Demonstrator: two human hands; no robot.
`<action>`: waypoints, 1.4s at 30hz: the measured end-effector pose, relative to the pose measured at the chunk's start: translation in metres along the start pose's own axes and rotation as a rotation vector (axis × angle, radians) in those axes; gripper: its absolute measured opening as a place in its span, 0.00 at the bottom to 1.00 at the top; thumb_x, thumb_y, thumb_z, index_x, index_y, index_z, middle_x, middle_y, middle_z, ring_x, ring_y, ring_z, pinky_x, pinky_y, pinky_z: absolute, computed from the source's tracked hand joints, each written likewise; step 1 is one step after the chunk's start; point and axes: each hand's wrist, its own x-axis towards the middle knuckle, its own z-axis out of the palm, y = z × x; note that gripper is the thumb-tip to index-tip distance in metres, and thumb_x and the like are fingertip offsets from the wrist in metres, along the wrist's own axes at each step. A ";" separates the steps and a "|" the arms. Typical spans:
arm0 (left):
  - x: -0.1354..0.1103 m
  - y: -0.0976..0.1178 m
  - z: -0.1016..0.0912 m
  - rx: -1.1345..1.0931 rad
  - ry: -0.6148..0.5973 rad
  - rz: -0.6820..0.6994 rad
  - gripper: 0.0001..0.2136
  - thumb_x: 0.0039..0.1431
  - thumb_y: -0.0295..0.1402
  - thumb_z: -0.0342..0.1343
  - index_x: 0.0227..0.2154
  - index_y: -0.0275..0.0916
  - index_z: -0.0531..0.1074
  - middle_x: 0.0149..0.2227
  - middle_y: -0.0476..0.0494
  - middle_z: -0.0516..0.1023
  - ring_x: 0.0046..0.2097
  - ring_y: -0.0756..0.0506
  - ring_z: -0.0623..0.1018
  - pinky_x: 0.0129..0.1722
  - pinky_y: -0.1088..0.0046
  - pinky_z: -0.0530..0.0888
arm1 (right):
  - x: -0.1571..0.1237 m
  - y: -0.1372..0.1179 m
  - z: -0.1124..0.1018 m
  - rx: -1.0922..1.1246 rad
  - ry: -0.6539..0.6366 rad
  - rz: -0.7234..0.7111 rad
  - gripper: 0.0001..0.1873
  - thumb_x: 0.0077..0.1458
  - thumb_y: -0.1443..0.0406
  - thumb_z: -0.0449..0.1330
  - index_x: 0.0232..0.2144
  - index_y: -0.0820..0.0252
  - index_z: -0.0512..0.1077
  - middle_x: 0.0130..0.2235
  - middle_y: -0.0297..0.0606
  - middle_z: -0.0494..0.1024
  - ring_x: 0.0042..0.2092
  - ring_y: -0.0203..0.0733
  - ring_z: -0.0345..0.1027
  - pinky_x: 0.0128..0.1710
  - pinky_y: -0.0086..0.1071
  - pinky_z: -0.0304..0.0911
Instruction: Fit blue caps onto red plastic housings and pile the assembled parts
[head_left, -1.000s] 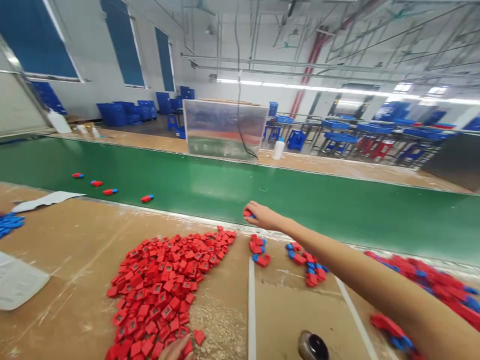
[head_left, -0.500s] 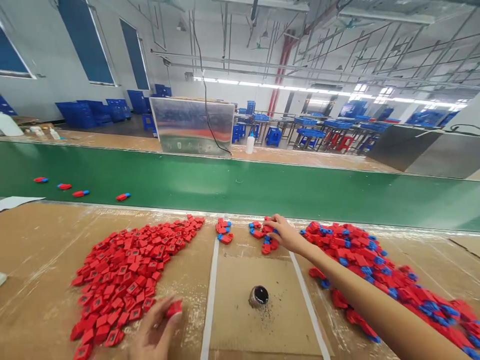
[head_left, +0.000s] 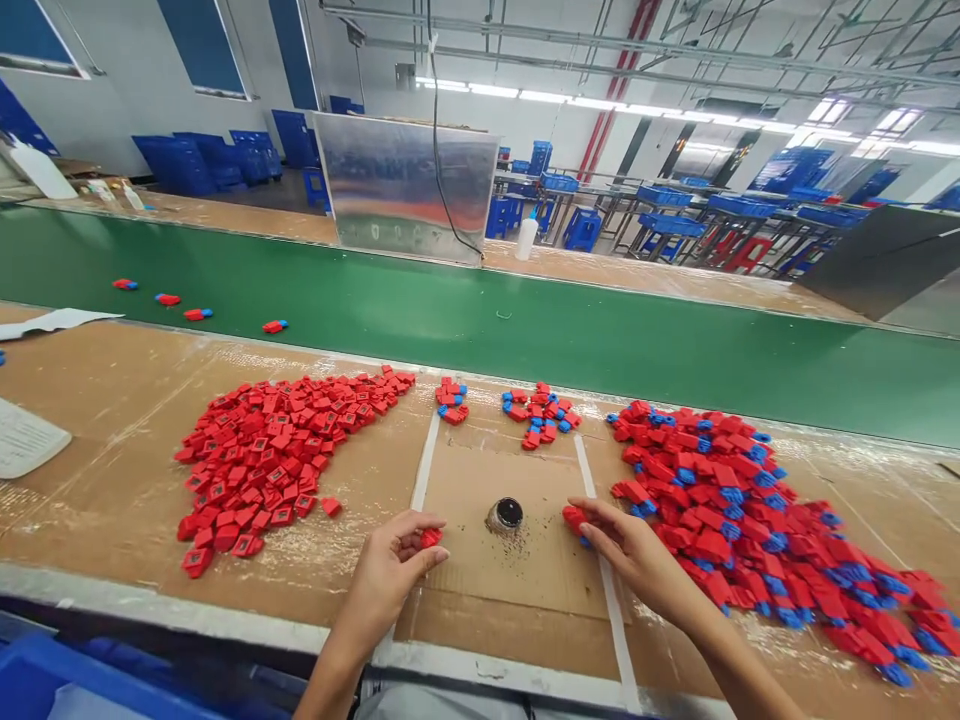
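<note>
My left hand [head_left: 394, 565] pinches a small red plastic piece [head_left: 430, 537] just left of a small dark round fixture [head_left: 508, 514] set in the cardboard mat [head_left: 487, 580]. On the fixture's other side my right hand [head_left: 630, 550] grips a red-and-blue piece [head_left: 576, 520]. A large heap of plain red pieces [head_left: 277, 450] lies to the left, and a long heap of red-and-blue pieces [head_left: 742, 510] spreads to the right. Two small clusters of red-and-blue pieces [head_left: 452, 400] [head_left: 541, 413] sit near the belt's edge.
A green conveyor belt [head_left: 525, 330] runs across behind the bench and carries several red-and-blue pieces [head_left: 274, 326] at the left. A metal box [head_left: 405, 188] and white bottle [head_left: 527, 238] stand beyond it. Papers [head_left: 26, 440] lie at far left. A blue bin [head_left: 45, 680] sits below.
My right hand drew back from the cluster by the belt to the fixture, carrying a red-and-blue piece. My left hand brought a red piece from the heap towards the fixture. The view tilted down.
</note>
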 end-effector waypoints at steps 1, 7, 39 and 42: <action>0.000 -0.001 0.001 0.032 -0.012 0.007 0.13 0.48 0.31 0.65 0.39 0.38 0.80 0.38 0.43 0.77 0.38 0.46 0.76 0.38 0.73 0.73 | -0.002 -0.005 0.000 0.029 -0.011 -0.008 0.20 0.64 0.56 0.51 0.53 0.59 0.69 0.48 0.46 0.78 0.48 0.47 0.73 0.47 0.41 0.69; -0.001 0.001 0.010 0.027 -0.019 0.055 0.14 0.54 0.35 0.60 0.43 0.39 0.80 0.39 0.42 0.74 0.42 0.45 0.75 0.40 0.72 0.72 | 0.007 -0.050 0.004 -0.076 -0.001 -0.190 0.15 0.65 0.61 0.52 0.50 0.57 0.70 0.45 0.43 0.76 0.43 0.43 0.72 0.44 0.37 0.68; -0.020 -0.012 0.061 -0.189 -0.162 -0.040 0.12 0.56 0.36 0.61 0.42 0.38 0.74 0.35 0.47 0.76 0.36 0.48 0.73 0.38 0.75 0.70 | 0.011 -0.089 0.010 -0.115 0.007 -0.374 0.11 0.64 0.63 0.56 0.47 0.56 0.70 0.41 0.41 0.77 0.41 0.42 0.72 0.41 0.33 0.68; -0.020 -0.012 0.059 -0.218 -0.184 -0.043 0.14 0.56 0.36 0.61 0.45 0.39 0.74 0.36 0.46 0.77 0.37 0.47 0.73 0.39 0.74 0.70 | 0.004 -0.094 0.018 -0.069 -0.055 -0.381 0.12 0.64 0.64 0.56 0.49 0.55 0.70 0.43 0.41 0.77 0.43 0.42 0.72 0.42 0.34 0.68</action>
